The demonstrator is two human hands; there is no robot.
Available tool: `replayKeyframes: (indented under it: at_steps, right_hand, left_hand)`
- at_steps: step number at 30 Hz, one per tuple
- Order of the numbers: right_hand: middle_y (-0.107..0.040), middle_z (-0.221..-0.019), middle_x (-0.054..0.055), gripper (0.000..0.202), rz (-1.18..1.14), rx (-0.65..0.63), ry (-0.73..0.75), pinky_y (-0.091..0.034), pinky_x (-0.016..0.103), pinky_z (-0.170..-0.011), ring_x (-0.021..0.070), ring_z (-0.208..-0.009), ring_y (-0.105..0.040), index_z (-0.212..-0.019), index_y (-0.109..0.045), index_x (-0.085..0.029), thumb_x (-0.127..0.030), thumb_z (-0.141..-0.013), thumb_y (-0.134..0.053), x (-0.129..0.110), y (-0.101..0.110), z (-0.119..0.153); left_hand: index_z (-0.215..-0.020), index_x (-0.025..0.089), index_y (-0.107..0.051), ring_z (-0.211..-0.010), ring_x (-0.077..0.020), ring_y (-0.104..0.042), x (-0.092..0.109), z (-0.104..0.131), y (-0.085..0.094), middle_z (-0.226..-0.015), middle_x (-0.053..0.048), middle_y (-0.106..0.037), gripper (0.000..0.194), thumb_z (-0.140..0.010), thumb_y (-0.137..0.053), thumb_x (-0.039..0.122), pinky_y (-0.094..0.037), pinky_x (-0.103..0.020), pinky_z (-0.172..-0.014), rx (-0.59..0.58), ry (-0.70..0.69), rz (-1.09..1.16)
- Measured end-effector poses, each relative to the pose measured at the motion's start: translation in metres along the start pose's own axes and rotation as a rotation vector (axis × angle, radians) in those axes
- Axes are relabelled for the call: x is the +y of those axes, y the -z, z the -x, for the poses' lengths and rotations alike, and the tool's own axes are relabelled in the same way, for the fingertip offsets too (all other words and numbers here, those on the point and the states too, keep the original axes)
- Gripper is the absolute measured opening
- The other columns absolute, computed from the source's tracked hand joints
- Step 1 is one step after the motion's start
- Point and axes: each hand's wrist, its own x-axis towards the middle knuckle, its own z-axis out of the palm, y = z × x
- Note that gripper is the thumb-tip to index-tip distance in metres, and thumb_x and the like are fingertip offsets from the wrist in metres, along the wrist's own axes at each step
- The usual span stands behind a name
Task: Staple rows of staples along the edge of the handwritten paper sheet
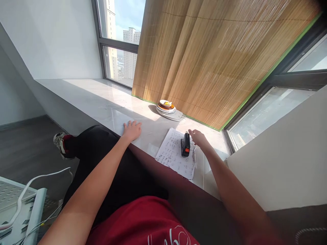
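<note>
My left hand [132, 131] lies open, fingers spread on the pale windowsill [150, 131], just left of the centre. Right of centre, my right hand [198, 137] is at the far end of the black stapler [185, 145], fingers curled; I can't tell whether they grip anything. The stapler rests on my handwritten paper [170, 154], below the stacked plates [166, 109].

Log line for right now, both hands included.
left hand: flat on sill | right hand: at black device's far end, grip unclear | device: on written sheet | plates: stacked near blind
</note>
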Motion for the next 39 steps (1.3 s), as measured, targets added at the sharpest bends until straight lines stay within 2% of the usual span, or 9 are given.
replayKeyframes:
  at_steps: [3, 7, 12, 16, 19, 25, 32, 35, 39]
  right_hand:
    - [-0.058, -0.153, 0.016, 0.046, 0.067, 0.032, 0.215, -0.049, 0.043, -0.113, 0.0269, -0.143, -0.056, -0.138, -0.062, -0.019, -0.03, -0.107, -0.032, -0.009, -0.019, -0.025]
    - [-0.059, -0.153, 0.014, 0.039, 0.245, -0.135, 0.424, -0.045, 0.042, -0.118, 0.0252, -0.144, -0.054, -0.137, -0.062, -0.02, -0.025, -0.104, -0.042, -0.02, -0.053, -0.049]
    - [-0.055, -0.154, 0.02, 0.041, 0.281, -0.112, 0.375, -0.041, 0.049, -0.121, 0.0303, -0.146, -0.051, -0.14, -0.058, -0.016, -0.026, -0.103, -0.042, -0.019, -0.072, -0.056]
    - [-0.029, -0.173, 0.028, 0.059, 0.373, -0.046, 0.201, -0.033, 0.063, -0.124, 0.0408, -0.163, -0.025, -0.16, -0.04, -0.012, -0.032, -0.104, -0.04, -0.012, -0.07, -0.061]
    - [-0.019, -0.177, 0.028, 0.068, 0.403, -0.145, 0.16, -0.027, 0.066, -0.127, 0.0409, -0.166, -0.018, -0.167, -0.028, -0.009, -0.032, -0.104, -0.041, -0.015, -0.068, -0.071]
    - [-0.014, -0.179, 0.024, 0.067, 0.403, -0.275, 0.309, -0.016, 0.063, -0.132, 0.0337, -0.167, -0.015, -0.168, -0.023, -0.006, -0.034, -0.109, -0.036, -0.071, -0.096, -0.089]
    - [-0.014, -0.18, 0.019, 0.062, 0.284, -0.285, 0.382, -0.013, 0.068, -0.131, 0.0307, -0.168, -0.014, -0.169, -0.023, -0.009, -0.035, -0.112, -0.021, -0.168, -0.154, -0.094]
    - [-0.015, -0.18, 0.017, 0.067, 0.268, -0.178, 0.358, -0.014, 0.065, -0.132, 0.0315, -0.168, -0.015, -0.172, -0.017, -0.012, -0.035, -0.11, -0.027, -0.175, -0.163, -0.089]
    - [-0.02, -0.179, 0.018, 0.068, 0.287, -0.095, 0.231, -0.015, 0.066, -0.132, 0.034, -0.167, -0.018, -0.172, -0.02, -0.012, -0.032, -0.108, -0.029, -0.147, -0.152, -0.08]
  left_hand:
    - [-0.167, 0.024, -0.041, -0.163, -0.0432, -0.02, 0.0, 0.002, 0.002, -0.176, -0.014, -0.029, 0.061, -0.11, -0.022, 0.036, -0.015, -0.072, -0.128, 0.0, -0.001, -0.008]
    - [-0.167, 0.024, -0.041, -0.163, -0.0427, -0.019, 0.002, 0.004, 0.004, -0.177, -0.012, -0.028, 0.06, -0.111, -0.022, 0.036, -0.015, -0.071, -0.129, -0.019, -0.005, -0.021]
    - [-0.167, 0.026, -0.04, -0.164, -0.0427, -0.018, 0.002, 0.002, 0.003, -0.177, -0.011, -0.028, 0.06, -0.111, -0.023, 0.037, -0.015, -0.07, -0.13, -0.019, 0.008, -0.005]
    - [-0.167, 0.025, -0.042, -0.163, -0.0434, -0.019, 0.003, 0.001, 0.002, -0.176, -0.011, -0.03, 0.06, -0.11, -0.025, 0.037, -0.015, -0.071, -0.13, -0.016, 0.015, 0.004]
    - [-0.167, 0.025, -0.042, -0.164, -0.0433, -0.019, 0.005, 0.003, 0.001, -0.176, -0.011, -0.03, 0.059, -0.111, -0.026, 0.036, -0.015, -0.071, -0.13, -0.012, 0.009, -0.001]
    - [-0.161, 0.027, -0.05, -0.158, -0.0418, -0.031, -0.003, -0.003, 0.011, -0.171, -0.011, -0.04, 0.054, -0.11, -0.034, 0.036, -0.026, -0.069, -0.127, 0.009, -0.007, -0.015]
    - [-0.148, 0.017, -0.058, -0.141, -0.0314, -0.054, -0.05, -0.02, 0.025, -0.155, -0.015, -0.055, 0.048, -0.106, -0.037, 0.021, -0.044, -0.045, -0.121, 0.125, 0.067, 0.08]
    - [-0.145, 0.019, -0.059, -0.139, -0.0302, -0.055, -0.06, -0.02, 0.018, -0.151, -0.013, -0.058, 0.046, -0.107, -0.032, 0.021, -0.045, -0.044, -0.12, 0.15, 0.065, 0.103]
    - [-0.145, 0.013, -0.057, -0.138, -0.0326, -0.056, -0.059, -0.017, 0.014, -0.148, -0.017, -0.06, 0.046, -0.107, -0.032, 0.017, -0.044, -0.047, -0.121, 0.185, 0.074, 0.114]
